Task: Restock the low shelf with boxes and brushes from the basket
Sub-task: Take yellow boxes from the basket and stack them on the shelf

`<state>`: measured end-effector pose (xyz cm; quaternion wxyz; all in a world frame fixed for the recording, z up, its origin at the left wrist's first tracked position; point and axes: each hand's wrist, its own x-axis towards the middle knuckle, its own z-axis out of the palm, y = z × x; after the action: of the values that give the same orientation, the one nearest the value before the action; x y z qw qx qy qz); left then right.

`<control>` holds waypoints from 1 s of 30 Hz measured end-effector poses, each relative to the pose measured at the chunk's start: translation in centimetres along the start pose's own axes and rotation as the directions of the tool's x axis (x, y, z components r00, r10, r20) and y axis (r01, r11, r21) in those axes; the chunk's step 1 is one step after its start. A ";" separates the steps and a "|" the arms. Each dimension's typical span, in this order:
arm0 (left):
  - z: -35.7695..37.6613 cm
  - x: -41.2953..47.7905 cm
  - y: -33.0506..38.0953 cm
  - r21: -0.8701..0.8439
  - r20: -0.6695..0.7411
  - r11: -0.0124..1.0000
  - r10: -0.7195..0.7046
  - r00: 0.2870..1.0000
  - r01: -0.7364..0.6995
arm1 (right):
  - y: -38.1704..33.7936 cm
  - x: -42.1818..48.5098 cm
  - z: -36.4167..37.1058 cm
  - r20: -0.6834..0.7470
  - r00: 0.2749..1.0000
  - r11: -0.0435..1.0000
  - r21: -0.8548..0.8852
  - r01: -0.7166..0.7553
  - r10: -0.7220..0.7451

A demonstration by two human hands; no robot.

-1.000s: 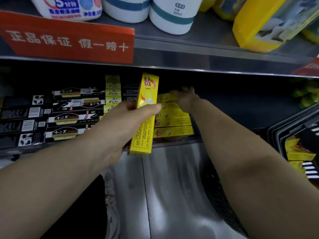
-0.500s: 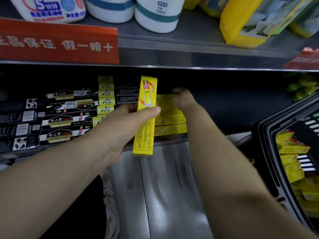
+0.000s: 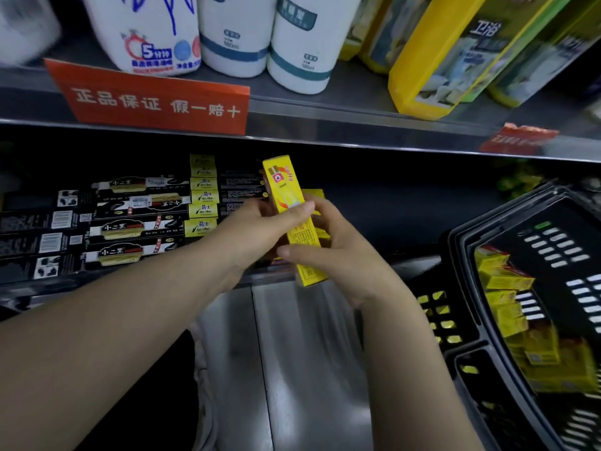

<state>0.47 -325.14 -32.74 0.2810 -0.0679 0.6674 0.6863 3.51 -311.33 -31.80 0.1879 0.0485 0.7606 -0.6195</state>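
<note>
A long yellow box (image 3: 291, 203) stands almost upright in front of the low shelf (image 3: 266, 281). My left hand (image 3: 257, 237) grips its middle, thumb across the front face. My right hand (image 3: 335, 252) holds the lower half of the same box from the right, thumb on its front. Behind both hands lies a stack of yellow boxes (image 3: 317, 193), mostly hidden. The black basket (image 3: 455, 249) at the right holds several more yellow boxes (image 3: 507, 278).
Black boxes (image 3: 120, 229) and small yellow boxes (image 3: 203, 196) fill the low shelf's left side. Above, the upper shelf carries white bottles (image 3: 234, 37), a yellow pack (image 3: 432, 56) and a red sign (image 3: 156, 102). Grey metal floor panels (image 3: 292, 369) lie below.
My right hand has drawn back from the stack on the low shelf and taken hold of the yellow box in my left hand. The view has shifted, showing more of the basket.
</note>
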 end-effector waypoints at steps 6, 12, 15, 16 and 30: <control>-1.3 0.5 0.6 0.276 -0.008 0.959 0.071 0.997 -0.066 | -0.5 3.0 -1.6 -0.224 0.972 0.909 -0.415 -0.027 -0.074; -2.6 0.5 1.0 0.624 -0.010 0.749 0.295 0.956 -0.224 | 0.4 10.9 -4.9 -0.374 0.924 0.656 -0.718 -0.232 -0.082; -2.9 0.6 0.7 0.740 0.057 0.626 0.305 0.951 -0.245 | 1.1 15.3 -6.3 -0.315 0.947 0.400 -0.877 -0.268 -0.057; -3.0 0.7 0.5 0.759 0.082 0.601 0.291 0.953 -0.249 | 1.5 16.4 -6.7 -0.296 0.955 0.322 -0.907 -0.272 -0.027; -2.5 2.8 -0.7 0.857 0.125 0.444 0.314 0.941 -0.262 | 7.8 23.5 -6.7 -0.058 0.992 0.300 -0.950 -0.091 0.116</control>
<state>-2.27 -326.68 -34.90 0.1388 0.1781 0.9282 0.2956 -17.32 -306.89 -46.03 0.2279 -0.0293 0.9724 -0.0407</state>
